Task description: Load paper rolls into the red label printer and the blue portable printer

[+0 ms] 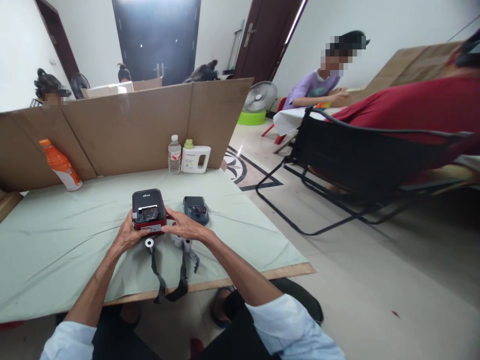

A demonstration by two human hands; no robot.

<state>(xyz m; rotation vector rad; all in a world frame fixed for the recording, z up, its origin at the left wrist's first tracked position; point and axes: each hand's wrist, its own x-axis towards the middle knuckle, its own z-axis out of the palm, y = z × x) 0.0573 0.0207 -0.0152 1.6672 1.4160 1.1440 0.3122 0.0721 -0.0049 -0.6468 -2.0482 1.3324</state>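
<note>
Between my two hands is a boxy black label printer (149, 199) with a red lower edge and a white label on its near side. My left hand (131, 232) grips its near left corner, and my right hand (183, 226) closes on its near right corner. To the right lies a smaller dark grey printer-like device (196, 210), apart from my fingers. Just below my hands sits a white paper roll (149, 243), with more white rolls (186, 244) partly hidden under my right wrist. A black strap (179, 287) trails over the table's near edge.
The pale green tablecloth (90, 210) covers the table. Along its back stands a cardboard screen (138, 130), with an orange bottle (62, 165), a clear bottle (174, 155) and a white jug (195, 157) before it. A black folding chair (356, 165) with a seated person is at right.
</note>
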